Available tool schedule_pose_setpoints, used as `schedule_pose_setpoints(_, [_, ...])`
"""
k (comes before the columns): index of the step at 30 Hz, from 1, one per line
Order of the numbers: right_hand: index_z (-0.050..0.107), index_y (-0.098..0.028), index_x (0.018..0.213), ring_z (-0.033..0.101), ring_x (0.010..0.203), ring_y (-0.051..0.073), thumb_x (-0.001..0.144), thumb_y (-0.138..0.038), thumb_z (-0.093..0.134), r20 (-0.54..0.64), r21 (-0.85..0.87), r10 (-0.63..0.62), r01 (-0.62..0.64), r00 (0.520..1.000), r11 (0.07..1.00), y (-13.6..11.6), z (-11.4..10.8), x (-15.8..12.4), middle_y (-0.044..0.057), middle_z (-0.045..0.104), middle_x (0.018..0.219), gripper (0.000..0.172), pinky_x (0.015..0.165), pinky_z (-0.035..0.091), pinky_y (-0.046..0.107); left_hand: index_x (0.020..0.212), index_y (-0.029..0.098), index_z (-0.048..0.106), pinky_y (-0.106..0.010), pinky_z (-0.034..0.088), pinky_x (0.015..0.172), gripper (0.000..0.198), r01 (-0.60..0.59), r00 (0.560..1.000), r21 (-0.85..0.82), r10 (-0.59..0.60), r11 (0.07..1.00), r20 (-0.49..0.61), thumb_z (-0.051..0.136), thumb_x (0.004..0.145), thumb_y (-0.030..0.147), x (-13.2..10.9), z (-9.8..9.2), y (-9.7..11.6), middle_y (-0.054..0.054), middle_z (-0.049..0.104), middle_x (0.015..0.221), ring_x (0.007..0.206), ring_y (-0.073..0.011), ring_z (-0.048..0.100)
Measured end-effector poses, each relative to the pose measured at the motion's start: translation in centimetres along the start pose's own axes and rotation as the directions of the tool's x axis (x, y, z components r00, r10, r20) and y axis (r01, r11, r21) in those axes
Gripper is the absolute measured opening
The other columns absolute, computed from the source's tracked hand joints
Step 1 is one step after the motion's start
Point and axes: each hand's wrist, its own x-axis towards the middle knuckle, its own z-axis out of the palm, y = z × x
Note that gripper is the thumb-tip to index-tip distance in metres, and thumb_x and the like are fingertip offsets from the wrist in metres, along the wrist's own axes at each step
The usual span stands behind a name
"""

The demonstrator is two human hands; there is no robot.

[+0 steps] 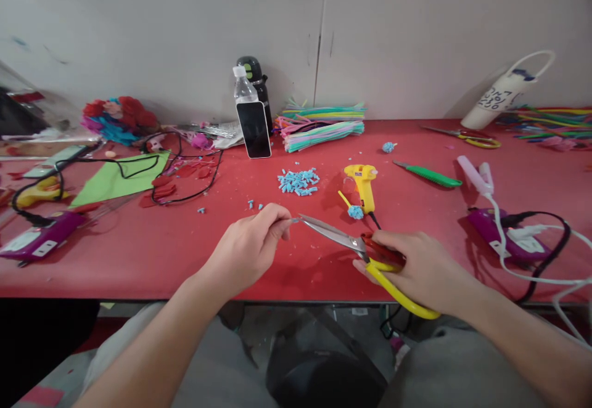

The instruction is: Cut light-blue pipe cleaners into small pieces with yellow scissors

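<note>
My left hand [252, 244] is closed in a pinch just above the front of the red table. A small bluish piece [295, 220] pokes out from its fingertips; most of it is hidden. My right hand [423, 269] grips a pair of scissors [333, 233] with yellow and red handles. The blade tips point left and lie right beside the bluish piece. Beyond my hands is a loose pile of short light-blue pieces [298, 182], with a few strays [251, 204] nearer my left hand. A blue ball on a yellow stick [355, 212] lies by a yellow glue gun [362, 180].
A phone [254, 129] leans against bottles at the back, beside bundled pipe cleaners [324, 127]. To the right lie a green-handled knife [432, 176], more scissors [476, 139] and a purple power strip [506, 235] with cables. Green paper [123, 177] and red scraps are on the left.
</note>
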Motion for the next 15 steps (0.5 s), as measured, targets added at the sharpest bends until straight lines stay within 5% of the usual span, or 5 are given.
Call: schedule_pose_setpoints(15, [0.054,-0.025,0.072,0.054,0.053,0.017,0.082,-0.046,0.059,0.024,-0.077,0.032,-0.03,0.999,0.997,0.38,0.25,0.16,0.0,0.064,0.062,0.023,0.05,0.026,0.024,0.095,0.02,0.053,-0.022,0.041,0.06,0.016,-0.022,1.0,0.049,0.023,0.999,-0.013,0.038,0.1,0.025,-0.01,-0.13,0.25,0.002,0.063,0.075,0.065,-0.0109,0.059])
